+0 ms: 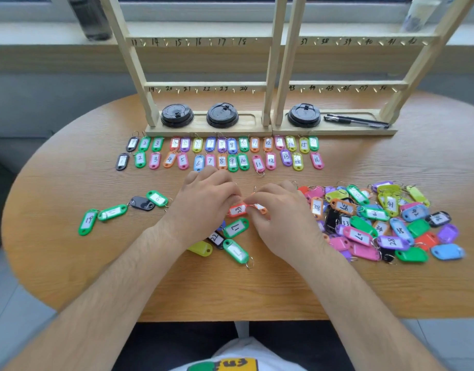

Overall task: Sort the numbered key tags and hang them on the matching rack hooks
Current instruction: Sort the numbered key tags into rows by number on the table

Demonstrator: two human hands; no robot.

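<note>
Both hands are working at the middle of the wooden table (70, 263). The left hand (203, 202) and the right hand (278, 210) are each curling their fingers and pinching at a red tag (237, 210) and an orange tag (260, 207) lying between them; the two tags are touching, and their rings appear to be linked, though this cannot be told for certain.

Risks, as judged from here. Pulling the two tags apart could be flicking one into the unsorted heap (377, 220) just beside the right hand, mixing it back in. The forearms are lying over loose tags near the table edge, so a sweep of a wrist could be knocking a green tag (236, 250) off the table or disturbing the sorted rows. Handwritten numbers are reading ambiguously when upside down, so a tag could be going to the wrong place.

Counts. Two wooden racks (203, 87) are standing side by side, with no tag hanging on any visible hook. Three black lids (177, 115) and two pens (356, 120) are resting in the rack bases. The far row of sorted tags (222, 144) is holding about sixteen, the near row (220, 161) about fifteen. Four tags (112, 212) are lying apart at the left. The heap is holding several dozen, too overlapped for counting.
</note>
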